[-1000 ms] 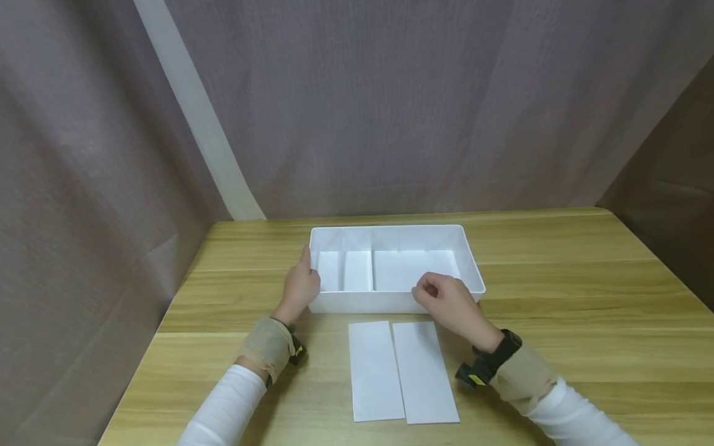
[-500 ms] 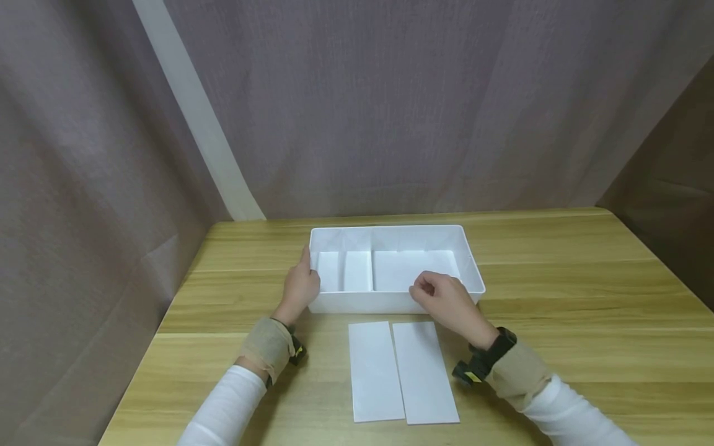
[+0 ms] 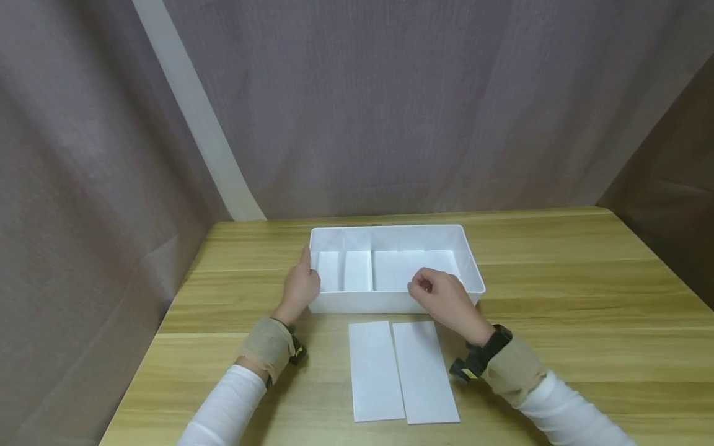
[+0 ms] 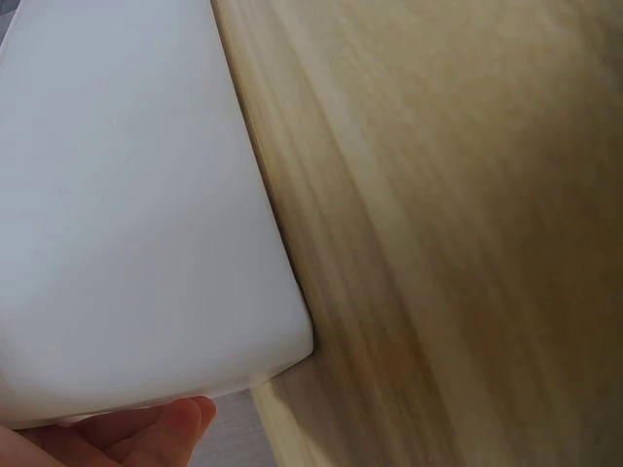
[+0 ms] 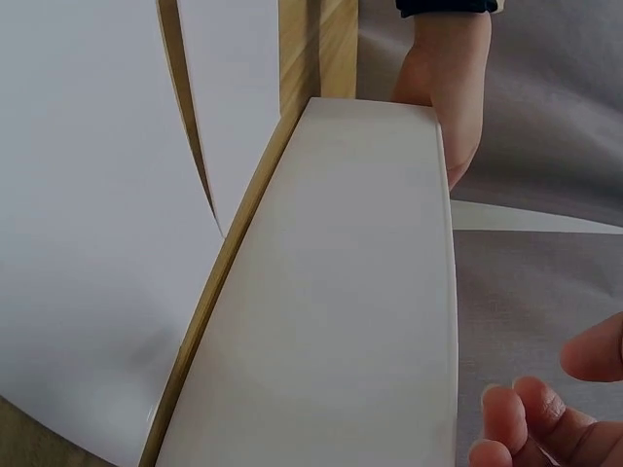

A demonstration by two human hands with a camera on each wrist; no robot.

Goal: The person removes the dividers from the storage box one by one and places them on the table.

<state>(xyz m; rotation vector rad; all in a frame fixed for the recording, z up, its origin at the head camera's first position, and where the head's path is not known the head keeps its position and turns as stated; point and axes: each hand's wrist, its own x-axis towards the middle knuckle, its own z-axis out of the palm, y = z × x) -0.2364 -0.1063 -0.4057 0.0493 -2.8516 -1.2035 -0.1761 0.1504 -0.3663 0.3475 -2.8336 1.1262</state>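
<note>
A white box (image 3: 362, 302) with an open top stands crosswise on the table, its inside split into compartments by upright dividers (image 3: 371, 271). At its left front corner my left hand (image 3: 300, 287) grips the end wall, index finger pointing forward along the outside. In the left wrist view, fingers (image 4: 165, 438) bend against that end. My right hand (image 3: 443, 298) is over the front rim, right of the middle. Its fingers (image 5: 545, 409) are loosely bent with the thumb apart, and nothing shows between them. Two flat white panels (image 3: 376, 371) lie side by side in front of the box.
The wooden table (image 3: 569, 297) extends on both sides of the box. A grey-purple curtain (image 3: 390, 111) hangs behind the table's far edge and along its left side. A pale strip (image 3: 201, 111) runs down the curtain.
My right hand has shifted slightly to the left above the box's front rim. My left hand, the box and the two panels have stayed where they were.
</note>
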